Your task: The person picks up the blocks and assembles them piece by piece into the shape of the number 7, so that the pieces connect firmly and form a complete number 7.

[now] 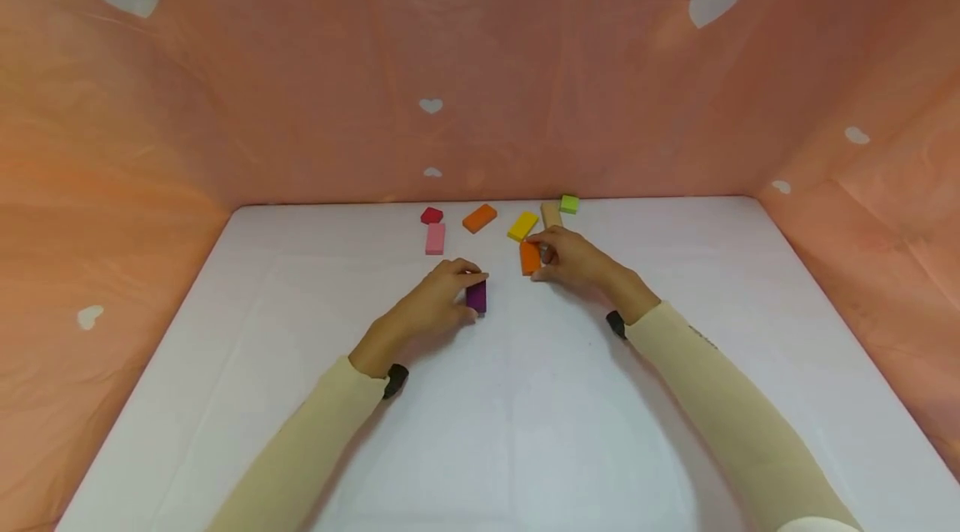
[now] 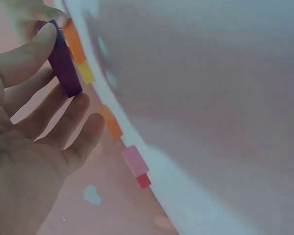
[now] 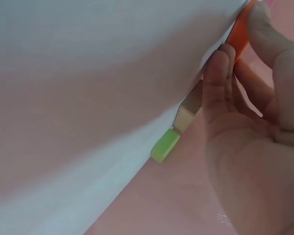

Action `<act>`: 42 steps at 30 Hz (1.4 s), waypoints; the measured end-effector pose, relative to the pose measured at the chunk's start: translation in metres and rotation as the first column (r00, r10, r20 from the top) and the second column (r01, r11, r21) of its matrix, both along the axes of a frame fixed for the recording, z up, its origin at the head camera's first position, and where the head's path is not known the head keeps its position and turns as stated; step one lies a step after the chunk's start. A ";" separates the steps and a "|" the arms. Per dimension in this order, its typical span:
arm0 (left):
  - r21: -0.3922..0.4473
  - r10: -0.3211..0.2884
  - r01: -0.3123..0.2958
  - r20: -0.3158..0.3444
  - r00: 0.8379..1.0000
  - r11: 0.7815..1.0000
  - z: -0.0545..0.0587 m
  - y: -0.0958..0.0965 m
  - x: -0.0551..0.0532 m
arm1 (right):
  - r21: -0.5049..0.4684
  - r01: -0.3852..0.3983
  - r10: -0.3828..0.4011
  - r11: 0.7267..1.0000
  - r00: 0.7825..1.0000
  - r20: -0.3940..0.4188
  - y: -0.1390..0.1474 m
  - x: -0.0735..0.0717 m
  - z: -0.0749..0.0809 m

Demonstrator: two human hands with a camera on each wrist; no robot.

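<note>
My left hand (image 1: 437,298) pinches a dark purple block (image 1: 476,297) by its two ends, thumb on one end and fingers on the other. In the left wrist view the purple block (image 2: 63,61) shows its long side between thumb and fingertips. My right hand (image 1: 568,257) grips an orange block (image 1: 530,258) the same way, to the right of the purple one and a little farther back. The right wrist view shows this orange block (image 3: 240,34) between thumb and fingers. Just beyond the right fingers lie a yellow block (image 1: 523,225) and a plain wooden block (image 1: 551,214).
Near the back edge of the white table (image 1: 510,432) lie a red block (image 1: 432,216), a pink block (image 1: 435,238), a second orange block (image 1: 480,218) and a light green block (image 1: 569,203). A pink curtain with white hearts (image 1: 480,65) surrounds the back and sides.
</note>
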State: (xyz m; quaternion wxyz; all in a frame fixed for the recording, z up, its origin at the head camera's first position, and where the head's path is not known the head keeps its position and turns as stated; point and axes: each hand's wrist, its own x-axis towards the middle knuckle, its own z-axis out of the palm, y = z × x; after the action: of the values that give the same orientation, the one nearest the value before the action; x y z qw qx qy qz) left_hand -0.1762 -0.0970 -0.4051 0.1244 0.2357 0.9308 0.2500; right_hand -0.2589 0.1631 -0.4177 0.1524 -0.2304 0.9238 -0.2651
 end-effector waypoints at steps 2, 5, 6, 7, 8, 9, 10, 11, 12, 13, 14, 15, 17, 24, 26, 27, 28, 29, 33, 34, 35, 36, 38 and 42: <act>-0.007 -0.005 0.005 -0.002 1.000 1.000 0.000 0.002 0.006 | -0.002 0.006 -0.006 1.000 1.000 -0.004 0.000 0.000 0.000; -0.024 -0.034 0.034 -0.008 0.999 0.999 -0.002 0.007 0.014 | -0.003 0.009 -0.009 1.000 1.000 -0.014 0.000 0.001 -0.001; -0.034 -0.049 0.048 -0.011 0.999 0.998 -0.002 0.009 0.016 | -0.006 0.013 -0.013 1.000 1.000 -0.012 0.000 0.001 -0.002; -0.041 -0.064 0.063 -0.017 0.998 0.997 -0.004 0.010 0.018 | -0.008 0.017 -0.017 1.000 1.000 -0.009 0.000 0.001 -0.002; -0.043 -0.077 0.076 -0.021 0.997 0.996 -0.005 0.012 0.020 | -0.010 0.021 -0.021 1.000 1.000 -0.005 0.000 0.002 -0.002; -0.044 -0.087 0.086 -0.025 0.996 0.995 -0.006 0.013 0.022 | -0.011 0.023 -0.023 1.000 1.000 -0.003 0.000 0.002 -0.003; -0.041 -0.096 0.094 -0.029 0.995 0.995 -0.007 0.014 0.023 | -0.012 0.027 -0.027 1.000 1.000 0.000 -0.001 0.002 -0.003; -0.041 -0.102 0.101 -0.034 0.994 0.994 -0.008 0.014 0.024 | -0.013 0.031 -0.031 0.999 1.000 0.001 -0.001 0.002 -0.002; -0.041 -0.105 0.104 -0.036 0.994 0.994 -0.009 0.015 0.025 | -0.014 0.031 -0.031 0.999 1.000 -0.001 -0.001 0.002 -0.002; -0.039 -0.107 0.105 -0.038 0.994 0.994 -0.010 0.015 0.025 | -0.013 0.030 -0.030 0.999 1.000 -0.004 -0.001 0.002 -0.003; -0.040 -0.107 0.105 -0.037 0.994 0.994 -0.010 0.016 0.025 | -0.014 0.030 -0.030 0.999 1.000 -0.006 -0.002 0.002 -0.003; -0.040 -0.105 0.104 -0.035 0.994 0.994 -0.011 0.016 0.025 | -0.014 0.028 -0.029 1.000 1.000 -0.010 -0.002 0.002 -0.003; -0.044 -0.104 0.102 -0.034 0.994 0.994 -0.012 0.016 0.026 | -0.016 0.024 -0.025 1.000 1.000 -0.016 -0.002 0.001 -0.002; -0.050 -0.076 0.073 -0.072 0.994 0.996 -0.013 0.015 0.034 | -0.028 0.026 -0.027 0.999 0.999 -0.018 -0.001 0.001 -0.004; -0.052 -0.063 0.060 -0.064 0.996 0.997 -0.012 0.015 0.038 | -0.032 0.025 -0.026 0.999 1.000 -0.014 0.000 0.002 -0.004; -0.054 -0.056 0.053 -0.057 0.997 0.997 -0.012 0.015 0.040 | -0.032 0.024 -0.024 0.999 1.000 -0.011 0.000 0.002 -0.004; -0.057 -0.055 0.052 -0.055 0.997 0.997 -0.011 0.014 0.041 | -0.033 0.022 -0.022 0.999 1.000 -0.009 0.000 0.002 -0.004; -0.064 -0.055 0.052 -0.055 0.997 0.997 -0.011 0.013 0.043 | -0.032 0.017 -0.017 0.999 1.000 -0.009 0.000 0.002 -0.005; -0.100 -0.082 0.074 -0.083 0.993 0.992 -0.009 0.010 0.047 | -0.031 0.004 -0.005 1.000 1.000 -0.009 0.002 0.002 -0.004; -0.108 -0.091 0.081 -0.095 0.991 0.991 -0.009 0.010 0.048 | -0.035 0.003 -0.004 0.999 1.000 -0.010 0.002 0.002 -0.004; -0.113 -0.100 0.088 -0.104 0.989 0.990 -0.008 0.009 0.049 | -0.039 0.000 0.000 0.999 1.000 -0.013 0.003 0.003 -0.004; -0.117 -0.108 0.095 -0.109 0.988 0.989 -0.008 0.008 0.050 | -0.049 -0.001 0.001 0.999 1.000 -0.010 0.003 0.003 -0.003; -0.122 -0.117 0.103 -0.113 0.987 0.987 -0.008 0.007 0.052 | -0.064 -0.003 0.003 0.998 1.000 0.001 0.002 0.004 -0.004; -0.130 -0.127 0.112 -0.113 0.985 0.985 -0.007 0.005 0.055 | -0.073 -0.014 0.014 0.997 1.000 -0.009 0.003 0.004 -0.003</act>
State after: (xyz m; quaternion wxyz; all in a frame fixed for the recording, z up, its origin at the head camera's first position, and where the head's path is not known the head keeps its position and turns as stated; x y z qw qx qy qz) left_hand -0.1214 -0.0921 -0.4124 0.0968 0.2979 0.9344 0.1695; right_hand -0.2550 0.1660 -0.4207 0.1416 -0.2435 0.9124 -0.2968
